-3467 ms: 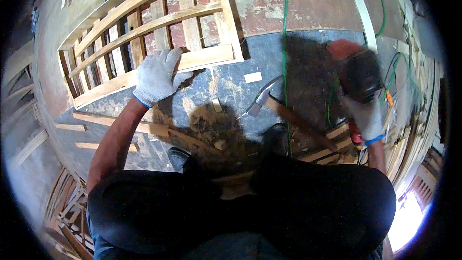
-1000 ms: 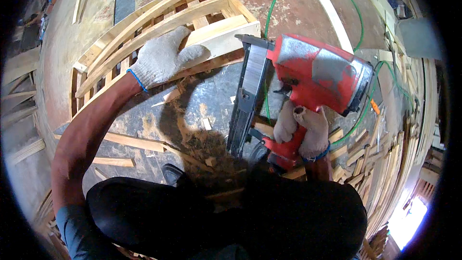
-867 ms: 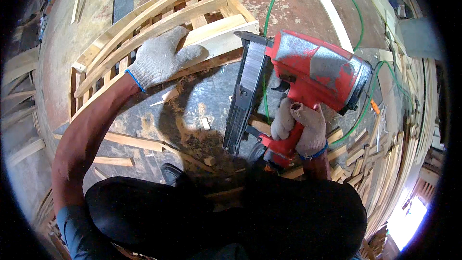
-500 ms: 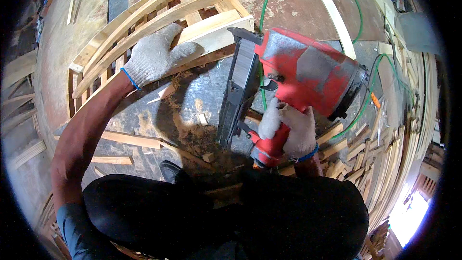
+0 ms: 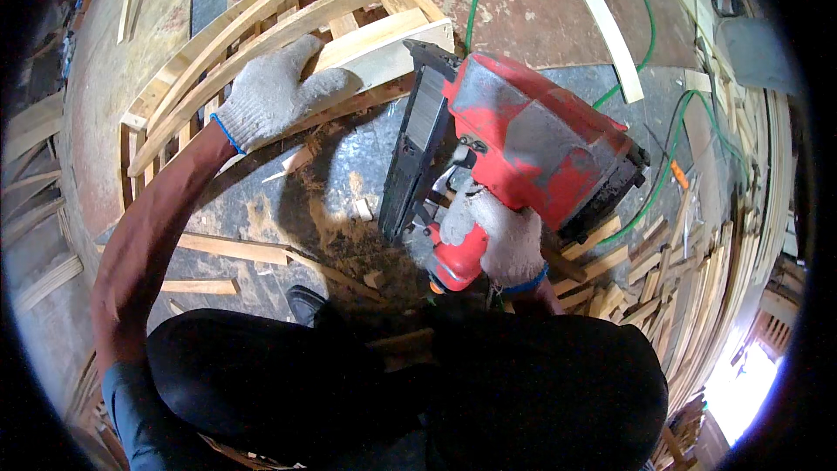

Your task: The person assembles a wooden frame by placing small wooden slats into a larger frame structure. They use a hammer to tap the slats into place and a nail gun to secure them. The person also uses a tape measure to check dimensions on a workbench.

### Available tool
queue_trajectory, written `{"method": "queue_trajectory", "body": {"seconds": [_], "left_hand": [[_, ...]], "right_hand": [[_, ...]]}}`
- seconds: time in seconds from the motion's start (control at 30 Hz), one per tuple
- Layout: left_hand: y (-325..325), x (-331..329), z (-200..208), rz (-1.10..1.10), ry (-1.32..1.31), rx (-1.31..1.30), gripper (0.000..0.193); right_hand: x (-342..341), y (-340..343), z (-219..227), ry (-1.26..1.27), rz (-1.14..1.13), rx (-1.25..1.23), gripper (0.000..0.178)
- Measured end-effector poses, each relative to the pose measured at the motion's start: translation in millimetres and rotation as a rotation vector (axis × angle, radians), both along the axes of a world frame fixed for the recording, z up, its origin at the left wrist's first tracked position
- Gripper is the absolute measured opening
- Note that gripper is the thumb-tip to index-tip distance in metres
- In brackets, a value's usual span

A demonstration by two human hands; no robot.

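A slatted wooden frame [image 5: 362, 3] lies at the upper left, its near side board facing me. My left hand [image 5: 266, 92], in a grey knit glove with a blue cuff, grips that near side, with the thumb apart from the fingers; part of the fingers is hidden. To the right, a worn red and grey nail gun [image 5: 540, 135] with a black magazine is held up over the floor. My right hand [image 5: 501, 240], gloved alike, is wrapped around its red handle. The gun's nose is close to the frame's near right corner; whether they touch I cannot tell.
A green air hose [image 5: 649, 201] loops across the right side. Beyond the gun lies a long pale strip [image 5: 602, 17]. Several wood strips [image 5: 697, 296] are heaped at the right, near an orange-handled tool [image 5: 679, 174]. Sawdust and offcuts [image 5: 222, 246] lie on the floor before my knees.
The nail gun and my right hand have shifted left, and the gun's body has tilted, its rear end lower. My left hand stays on the frame.
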State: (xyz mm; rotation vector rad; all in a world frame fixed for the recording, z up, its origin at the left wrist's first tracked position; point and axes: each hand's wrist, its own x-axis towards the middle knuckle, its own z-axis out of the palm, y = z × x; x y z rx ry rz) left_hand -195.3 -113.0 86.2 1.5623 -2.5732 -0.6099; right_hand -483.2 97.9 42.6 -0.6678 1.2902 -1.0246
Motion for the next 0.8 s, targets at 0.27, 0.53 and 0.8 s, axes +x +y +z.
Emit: {"method": "queue_trajectory", "body": {"seconds": [0.27,0.53,0.8], "left_hand": [[7.3,-7.3,-0.4,-0.012,-0.021,0.007,0.072],[29.3,-14.2,-4.9,0.019,-0.203,0.072,0.073],[81.1,17.2,-42.7,-0.1,-0.225,0.178,0.061]], "right_hand": [[-6.1,-2.1,5.5,0.134,0.026,-0.096,0.015],[-53.6,-3.6,39.4,0.379,0.037,-0.227,0.024],[-94.8,-16.6,15.5,-0.201,-0.171,0.126,0.028]]}}
